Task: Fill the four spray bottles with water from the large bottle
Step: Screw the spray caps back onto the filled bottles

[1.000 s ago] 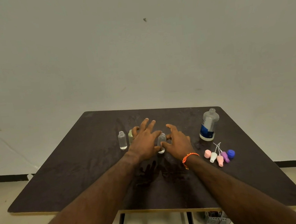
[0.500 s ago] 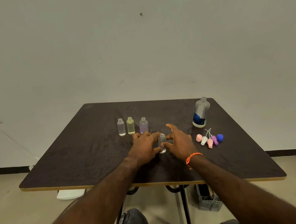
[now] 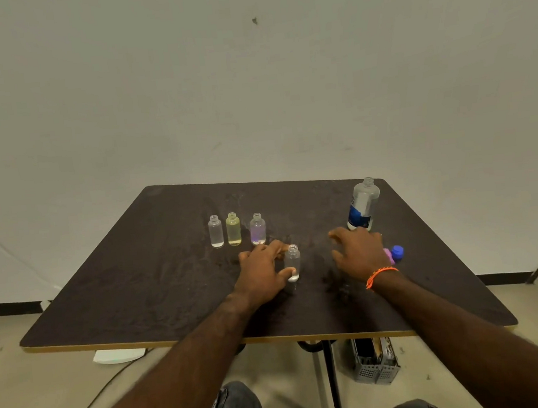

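Dark and scuffed, the table (image 3: 138, 292) stands against a bare pale wall. Three small spray bottles, uncapped, stand in a row toward its far side: a clear one (image 3: 215, 231), a yellowish one (image 3: 233, 229) and a purplish one (image 3: 258, 229). My left hand (image 3: 262, 272) grips the fourth small bottle (image 3: 292, 262), thumb and fingers curled round it, upright and nearer to me than the row. My right hand (image 3: 357, 249) hovers with its fingers spread and loose, holding nothing, just in front of the large bottle (image 3: 362, 205), which stands uncapped near the table's right edge. A blue cap (image 3: 397, 251) and a purple spray top (image 3: 388, 255) peek out behind that hand. I judge I am at the first pour: next my right hand must take the large bottle, tip it slowly over the narrow neck, and I must hold the small bottle steady.
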`<action>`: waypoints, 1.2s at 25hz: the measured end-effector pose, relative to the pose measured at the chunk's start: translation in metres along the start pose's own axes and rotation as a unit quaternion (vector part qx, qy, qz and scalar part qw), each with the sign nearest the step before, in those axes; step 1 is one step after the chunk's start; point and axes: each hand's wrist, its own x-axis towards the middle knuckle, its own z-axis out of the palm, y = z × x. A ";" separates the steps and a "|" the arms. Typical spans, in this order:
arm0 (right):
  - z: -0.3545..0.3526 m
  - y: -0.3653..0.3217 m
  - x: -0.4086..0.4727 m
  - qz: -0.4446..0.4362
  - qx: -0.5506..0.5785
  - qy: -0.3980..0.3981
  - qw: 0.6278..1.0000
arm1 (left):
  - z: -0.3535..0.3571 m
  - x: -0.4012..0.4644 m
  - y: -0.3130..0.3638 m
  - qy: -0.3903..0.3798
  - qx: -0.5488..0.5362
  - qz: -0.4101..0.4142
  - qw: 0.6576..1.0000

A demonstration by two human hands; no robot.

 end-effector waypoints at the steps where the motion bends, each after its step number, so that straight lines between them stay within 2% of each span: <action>1: -0.003 0.011 0.002 0.019 -0.054 -0.001 0.998 | 0.001 -0.001 0.000 0.005 -0.006 -0.003 1.000; 5: -0.004 0.033 0.006 0.066 -0.153 -0.050 0.985 | 0.007 -0.002 -0.002 0.021 -0.018 -0.003 1.000; 12: 0.002 0.031 0.013 0.071 -0.161 -0.068 0.982 | 0.008 -0.004 -0.003 0.017 -0.019 0.000 1.000; 16: -0.010 0.014 0.014 0.045 -0.104 -0.006 0.993 | 0.008 -0.005 -0.004 0.015 -0.013 -0.002 1.000; 18: -0.020 -0.007 0.015 0.015 0.003 0.020 1.000 | 0.008 -0.005 -0.004 0.012 -0.008 -0.007 1.000; 20: -0.031 -0.033 0.014 -0.028 0.132 0.017 0.991 | 0.009 -0.005 -0.003 0.016 -0.006 -0.008 1.000; 22: -0.037 -0.056 0.008 -0.072 0.193 0.000 0.979 | 0.009 -0.006 -0.003 0.019 -0.009 -0.009 1.000; 26: -0.033 -0.073 0.000 -0.143 0.147 -0.041 0.978 | 0.011 -0.007 -0.004 0.017 -0.012 -0.010 1.000; 30: -0.027 -0.077 0.001 -0.161 0.091 -0.044 0.982 | 0.012 -0.007 -0.006 0.022 -0.011 -0.010 1.000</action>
